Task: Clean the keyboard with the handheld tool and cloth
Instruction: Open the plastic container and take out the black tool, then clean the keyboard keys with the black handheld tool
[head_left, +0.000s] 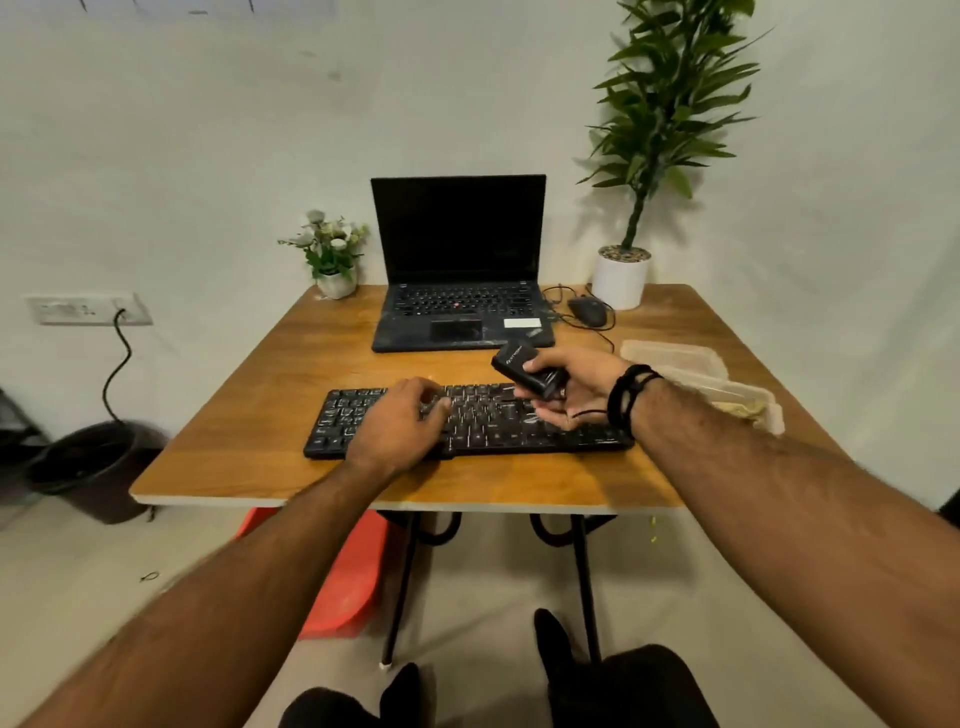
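holding the small black handheld tool (527, 368) in a closed grip, the right hand (571, 387) hovers just above the right half of the keyboard (467, 421), fingers and thumb curled round the tool's body. the tool is tilted, its far end pointing up and away toward the laptop (460, 270) and its near end angled down toward the keys; which end does the cleaning is too small to tell. the left hand (397, 426) rests on the left-centre keys with loosely bent fingers, gripping nothing, and seems to be steadying the board. the keyboard lies flat near the front edge of the desk (249, 415), its long axis running left to right across the person's view. that is what the coming move turns on: the keys lie directly below and to the left of the tool, so the right hand is already the nearer one and would likely need to lower the tool and sweep along the rows. what looks like the cloth (675, 358) lies pale and folded at the right of the desk, just beyond the right wrist, untouched.
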